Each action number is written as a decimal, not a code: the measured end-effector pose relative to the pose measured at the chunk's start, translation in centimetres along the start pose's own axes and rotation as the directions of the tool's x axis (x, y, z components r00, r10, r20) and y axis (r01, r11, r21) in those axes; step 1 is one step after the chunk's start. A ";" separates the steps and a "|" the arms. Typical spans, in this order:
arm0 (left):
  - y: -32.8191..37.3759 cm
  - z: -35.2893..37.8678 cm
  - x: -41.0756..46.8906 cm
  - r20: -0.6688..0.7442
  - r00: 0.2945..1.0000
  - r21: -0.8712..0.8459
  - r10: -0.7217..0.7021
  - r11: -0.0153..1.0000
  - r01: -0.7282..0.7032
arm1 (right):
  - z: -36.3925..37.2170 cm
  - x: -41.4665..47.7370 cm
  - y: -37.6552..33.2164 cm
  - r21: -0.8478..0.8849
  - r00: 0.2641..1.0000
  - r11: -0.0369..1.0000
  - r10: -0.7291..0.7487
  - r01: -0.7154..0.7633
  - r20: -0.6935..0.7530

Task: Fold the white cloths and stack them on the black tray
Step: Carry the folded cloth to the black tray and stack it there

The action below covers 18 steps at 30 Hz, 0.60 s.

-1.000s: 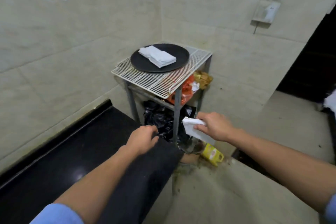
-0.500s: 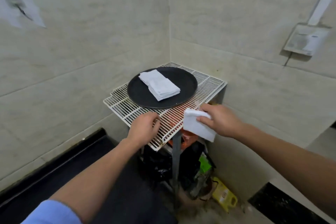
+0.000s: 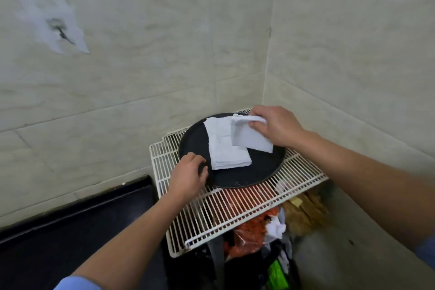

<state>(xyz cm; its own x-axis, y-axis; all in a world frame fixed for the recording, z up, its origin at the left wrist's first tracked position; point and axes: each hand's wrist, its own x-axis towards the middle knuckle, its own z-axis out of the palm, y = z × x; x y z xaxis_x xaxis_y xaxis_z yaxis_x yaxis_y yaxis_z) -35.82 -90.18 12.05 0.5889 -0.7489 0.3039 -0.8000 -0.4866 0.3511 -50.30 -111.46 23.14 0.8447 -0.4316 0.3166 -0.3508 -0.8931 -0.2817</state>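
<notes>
A round black tray (image 3: 261,169) lies on a white wire rack (image 3: 226,209) in the corner of the tiled walls. A stack of folded white cloths (image 3: 223,148) rests on the tray's middle. My right hand (image 3: 275,125) holds another folded white cloth (image 3: 247,135) just above the stack's right side, tilted. My left hand (image 3: 188,176) grips the tray's near left rim, thumb on top.
Under the rack sit orange and brown bags (image 3: 263,221), a white crumpled piece, and dark bags with a green packet (image 3: 277,275). A black counter (image 3: 70,231) runs along the left wall. Tiled walls close in behind and to the right.
My right hand has carried the folded cloth from beside the rack's front edge up over the tray. My left hand has moved from the rack's edge onto the tray rim. The view came closer.
</notes>
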 end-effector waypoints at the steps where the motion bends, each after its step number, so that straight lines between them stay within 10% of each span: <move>1: -0.2 0.0 0.7 -0.008 1.000 0.010 -0.009 1.000 0.009 | 0.3 1.5 0.1 0.020 1.000 1.000 -0.009 0.009 0.006; 18: -4.8 4.5 7.3 0.108 0.991 0.122 -0.084 0.990 0.071 | 10.0 17.4 2.0 0.111 0.938 0.994 -0.023 -0.017 0.346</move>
<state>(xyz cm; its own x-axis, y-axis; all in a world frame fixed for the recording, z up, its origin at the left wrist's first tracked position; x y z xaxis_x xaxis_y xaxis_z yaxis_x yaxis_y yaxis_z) -28.23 -95.34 8.55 0.6384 -0.7494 0.1755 -0.7642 -0.5899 0.2608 -32.31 -119.51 18.97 0.9402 -0.3405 -0.0096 -0.3176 -0.8661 -0.3860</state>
